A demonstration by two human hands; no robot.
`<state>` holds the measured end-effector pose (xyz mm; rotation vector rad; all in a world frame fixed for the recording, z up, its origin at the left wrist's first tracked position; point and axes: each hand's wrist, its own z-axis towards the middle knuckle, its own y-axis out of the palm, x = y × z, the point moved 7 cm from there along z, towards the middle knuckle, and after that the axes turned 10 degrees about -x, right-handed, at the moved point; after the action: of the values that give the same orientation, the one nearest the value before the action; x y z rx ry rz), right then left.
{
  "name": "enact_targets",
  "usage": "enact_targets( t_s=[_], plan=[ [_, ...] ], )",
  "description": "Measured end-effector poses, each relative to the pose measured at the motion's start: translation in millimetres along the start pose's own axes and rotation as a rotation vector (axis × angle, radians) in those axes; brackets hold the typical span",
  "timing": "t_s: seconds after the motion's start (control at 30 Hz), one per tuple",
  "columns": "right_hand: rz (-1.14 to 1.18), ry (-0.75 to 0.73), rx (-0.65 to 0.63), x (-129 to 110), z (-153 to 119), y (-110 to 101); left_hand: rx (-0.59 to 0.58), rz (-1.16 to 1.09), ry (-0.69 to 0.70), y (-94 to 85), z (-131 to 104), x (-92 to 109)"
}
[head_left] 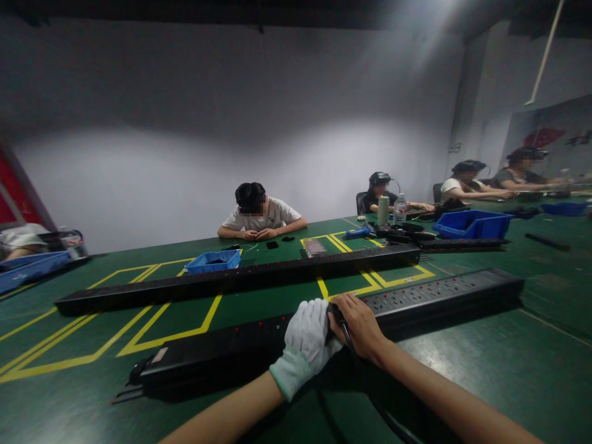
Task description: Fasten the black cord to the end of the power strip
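Gripping a slim, black, corded piece (337, 316), the fingers of the bare right hand (361, 324) are closed at its top, while its black cable (388, 419) is led down toward the person. Just beside, the left hand (305, 339), covered by a white knit glove with a green cuff, is laid over the long, black, box-shaped socket strip (435, 299); whether anything is pinched by its fingers cannot be told. The strip is set beneath both hands, its long axis slanted across the view, left end nearer; the corded piece is held crosswise to it, around mid-length, with a row of sockets (411, 293) exposed on the right hand's side. Beyond, a second long, black strip (259, 274) and a shallow blue plastic tray (213, 261) are carried by the green worktop (462, 364).
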<state>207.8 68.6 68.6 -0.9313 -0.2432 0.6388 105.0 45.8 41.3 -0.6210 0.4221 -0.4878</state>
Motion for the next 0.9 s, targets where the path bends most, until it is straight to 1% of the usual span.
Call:
enact_targets(
  t_s=[0.17,0.37,0.63,0.9],
  plan=[
    [-0.011,-0.012,0.011,-2,0,-2,-0.039,-0.016,-0.003,2.3,-1,-1],
    [-0.022,-0.009,0.007,-1,0,1,-0.040,-0.016,-0.016,1.9,-1,-1],
    [-0.014,-0.022,0.014,-1,0,-1,-0.111,-0.047,-0.048,6.6,-1,-5],
    [-0.002,-0.004,-0.004,-2,1,0,-0.167,-0.032,-0.033,11.9,0,-7]
  ],
)
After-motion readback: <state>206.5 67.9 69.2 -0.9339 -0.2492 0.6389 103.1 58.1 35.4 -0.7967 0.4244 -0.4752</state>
